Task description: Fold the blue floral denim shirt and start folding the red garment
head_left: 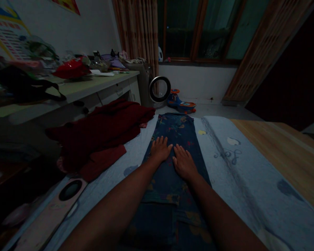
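Head view, dim room: both hands flat, palms down, side by side near the middle of a long dark-blue denim garment with faded floral print (176,134), laid lengthwise on a pale grey-blue bed sheet with small cartoon patches (232,164). Left hand (160,149) with fingers spread and extended, gripping nothing, only pressing on the cloth; right hand (183,162) likewise open and flat, fingers together, thumb almost touching the left hand. Judged as a smoothing press on the denim: best done with even weight through both palms, sweeping outward from the centre line toward the side edges, keeping seams parallel and the far hem square before any fold, and avoiding dragging the sheet beneath into ridges. Just left of the denim, touching or nearly touching its edge, a heap of crumpled dark-red cloth (102,134); worth keeping clear of the sweep. Bare light-brown wooden bed board (285,153) at right, beyond the sheet. Farther off: cluttered pale desk (94,87), round ring-shaped fan (159,89) on the floor, blue-and-orange ride-on toy (181,103) below the window. Wall posters (7,35) at upper left with printed rows, too blurred to read; no brand or label legible on the denim or elsewhere.
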{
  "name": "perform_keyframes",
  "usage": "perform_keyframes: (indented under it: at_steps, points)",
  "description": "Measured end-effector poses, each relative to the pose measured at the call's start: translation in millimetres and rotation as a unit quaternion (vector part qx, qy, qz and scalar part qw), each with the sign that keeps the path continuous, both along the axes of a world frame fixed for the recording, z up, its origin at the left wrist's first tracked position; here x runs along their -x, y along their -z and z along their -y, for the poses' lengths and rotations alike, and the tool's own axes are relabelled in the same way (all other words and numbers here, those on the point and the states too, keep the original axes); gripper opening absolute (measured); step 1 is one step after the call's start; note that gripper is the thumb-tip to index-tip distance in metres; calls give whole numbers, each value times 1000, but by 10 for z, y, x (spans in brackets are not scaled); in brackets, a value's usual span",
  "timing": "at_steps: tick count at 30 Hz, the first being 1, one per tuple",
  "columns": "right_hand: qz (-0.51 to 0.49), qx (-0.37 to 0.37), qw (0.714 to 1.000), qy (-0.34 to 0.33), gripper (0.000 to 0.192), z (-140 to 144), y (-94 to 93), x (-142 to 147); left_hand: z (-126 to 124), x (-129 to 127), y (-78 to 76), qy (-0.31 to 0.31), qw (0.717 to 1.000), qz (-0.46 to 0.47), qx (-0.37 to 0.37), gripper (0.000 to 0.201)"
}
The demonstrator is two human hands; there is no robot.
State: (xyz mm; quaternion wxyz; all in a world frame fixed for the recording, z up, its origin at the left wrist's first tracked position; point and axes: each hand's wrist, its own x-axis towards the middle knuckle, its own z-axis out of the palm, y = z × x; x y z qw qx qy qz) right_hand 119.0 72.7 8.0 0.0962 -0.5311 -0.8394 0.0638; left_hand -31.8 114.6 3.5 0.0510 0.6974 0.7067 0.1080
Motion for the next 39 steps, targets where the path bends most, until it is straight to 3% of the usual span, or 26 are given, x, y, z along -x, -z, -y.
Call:
perform_keyframes:
  at_steps: [6,8,12,15,26,39]
  points:
    - [1,5,1000,6,57,13,-27,14,-198,-29,-79,-78,996,-2,44,69]
    - [2,10,1000,7,57,12,-32,14,-227,-73,-93,-86,996,-8,23,65]
    - [6,12,1000,7,57,11,-33,11,-260,-125,-10,16,997,7,-71,49]
    - [12,11,1000,12,58,15,-36,18,-268,-111,81,75,993,44,-77,48]
    - [36,1,997,68,67,2,9,-33,-177,-123,-22,88,995,33,-22,66]
    - [104,23,978,179,68,-224,72,-449,-185,-105,11,95,993,59,-33,66]
